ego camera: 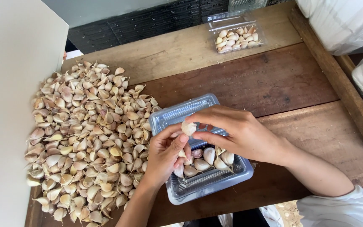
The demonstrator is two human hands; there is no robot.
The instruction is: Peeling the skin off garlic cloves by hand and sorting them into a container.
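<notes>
A clear plastic tray (177,115) lies on the wooden table (274,84) with several garlic cloves (209,155) in it. Above the tray, my left hand (164,153) and my right hand (236,132) meet. Both pinch one garlic clove (188,128) between their fingertips. My left hand also curls around a few more cloves against its palm. A big heap of loose garlic cloves (85,138) covers the table just left of the tray, next to my left wrist.
A second clear container (236,35), open-lidded and filled with cloves, stands at the far edge. A white board (9,105) rises at the left. White sacks (341,23) sit at the right beyond a raised wooden rim (337,80).
</notes>
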